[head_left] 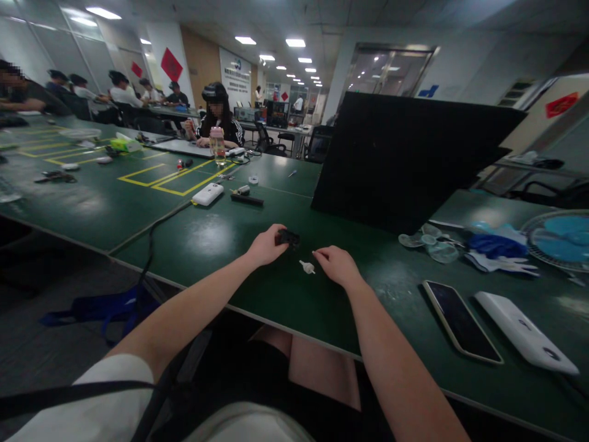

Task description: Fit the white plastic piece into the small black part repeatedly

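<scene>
Just above the green tabletop, my left hand (267, 245) grips a small, dark, knobbly object (289, 238) between thumb and fingers; its exact kind is too dim to tell. To the right is my right hand (339, 265), with its fingertips pinched together and pointing left. Whether something tiny sits in that pinch cannot be made out. A small whitish piece with thin projecting ends (307, 267) lies on the table between the two hands, close to the right fingertips and apart from them.
A large black panel (405, 159) stands tilted beyond my right hand. To the right lie a phone (461, 320), a white power bank (524, 331), gloves (499, 248) and a blue fan (564, 236). Ahead are another white device (208, 194), a bottle (218, 147) and a seated person (216, 120).
</scene>
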Demonstrator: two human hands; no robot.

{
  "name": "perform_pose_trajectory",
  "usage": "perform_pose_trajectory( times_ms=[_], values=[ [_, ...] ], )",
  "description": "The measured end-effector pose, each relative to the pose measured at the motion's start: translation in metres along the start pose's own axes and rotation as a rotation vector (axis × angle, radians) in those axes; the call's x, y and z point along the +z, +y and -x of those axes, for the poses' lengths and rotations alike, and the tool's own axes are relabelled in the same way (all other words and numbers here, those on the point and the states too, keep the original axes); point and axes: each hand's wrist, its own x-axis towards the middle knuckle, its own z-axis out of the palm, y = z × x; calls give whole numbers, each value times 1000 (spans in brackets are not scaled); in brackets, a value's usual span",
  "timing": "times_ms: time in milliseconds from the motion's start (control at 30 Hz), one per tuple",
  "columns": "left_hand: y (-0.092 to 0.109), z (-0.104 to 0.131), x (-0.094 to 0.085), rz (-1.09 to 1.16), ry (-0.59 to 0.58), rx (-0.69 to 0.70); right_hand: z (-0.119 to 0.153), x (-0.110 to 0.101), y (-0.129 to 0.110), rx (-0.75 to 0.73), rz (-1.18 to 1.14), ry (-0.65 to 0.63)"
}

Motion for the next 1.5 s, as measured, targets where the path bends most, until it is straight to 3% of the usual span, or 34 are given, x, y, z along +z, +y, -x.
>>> perform_pose_trajectory(
  times_ms=[200,400,600,800,967,1033,1167,1233,1367,1500],
  values=[
    [3,2,0,-80,-32,13,1,1,-2,118,-148,81],
    [7,2,6,-171,-15,46,9,6,-33,-126,-147,143],
    [16,6,8,-192,-72,114,8,14,-53,-290,108,27],
    [19,9,10,-166,-96,135,8,15,-52,-279,162,131],
    [18,8,10,-174,-32,87,10,-1,-44,-227,220,297],
    [16,7,9,-190,-17,59,11,-8,-38,-215,240,266],
    [12,6,6,-197,-8,3,12,-8,-26,-284,291,-20],
    [12,6,5,-197,-12,-20,12,-4,-23,-261,306,-103],
    [13,7,4,-200,-26,7,11,-1,-22,-149,241,-31],
    [12,8,6,-152,-71,51,12,-1,-21,-76,-21,118]
  ],
)
